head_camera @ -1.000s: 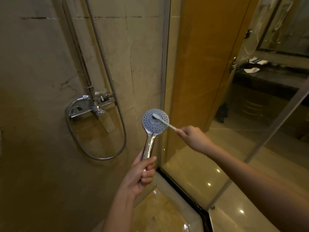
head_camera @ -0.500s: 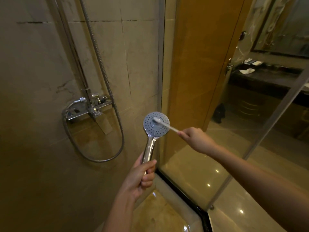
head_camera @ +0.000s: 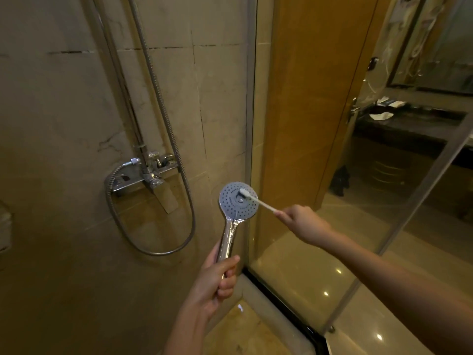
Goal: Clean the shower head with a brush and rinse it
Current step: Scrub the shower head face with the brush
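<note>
Two bare hands work in the shower stall. The left hand (head_camera: 214, 284), forearm rising from below, has its grip wrapped round the chrome handle of the shower head (head_camera: 238, 200), held upright. The right hand (head_camera: 304, 222), arm outstretched, pinches a white brush (head_camera: 257, 200), bristles touching the perforated face.

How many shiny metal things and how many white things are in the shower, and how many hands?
Shiny metal things: 3, the shower head with its handle, the hose and the wall tap.
White things: 1, the brush touching the shower head's face.
Hands: 2, the left hand on the handle and the right hand holding the brush.
Total: 6.
</note>
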